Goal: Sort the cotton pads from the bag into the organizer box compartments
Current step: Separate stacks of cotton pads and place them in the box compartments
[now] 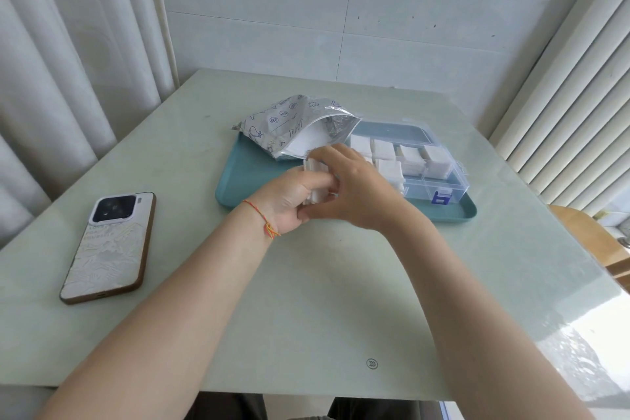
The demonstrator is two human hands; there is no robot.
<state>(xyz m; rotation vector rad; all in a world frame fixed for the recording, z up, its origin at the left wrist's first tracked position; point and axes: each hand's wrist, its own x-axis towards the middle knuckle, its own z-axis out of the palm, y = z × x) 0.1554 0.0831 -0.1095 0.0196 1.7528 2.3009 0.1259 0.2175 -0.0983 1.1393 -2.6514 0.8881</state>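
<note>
Both bare forearms reach forward from the near edge of the pale green table (pixel 306 300), and they meet over the front rim of the teal tray (pixel 238 181). Left hand (pixel 289 198) is closed around a small stack of white cotton pads (pixel 315 169), which stands on edge between its fingers; a red and yellow string bracelet (pixel 264 220) is tied on this wrist. Right hand (pixel 354 187) lies over the same stack from the right side, its fingers curled on the pads, so the two hands hold it together.

Just behind the hands lies the silver printed bag (pixel 289 123), open toward the person, with more white pads visible inside its mouth. To the right of the bag, on the same tray, sits the clear organizer box (pixel 446 181). Several of its compartments already hold white pads; the right hand hides part of its left end. A small blue item is in the front right compartment, but I cannot tell what it is.

Well apart, on the left of the table, a phone (pixel 109 245) lies face down in a pale embossed case.
</note>
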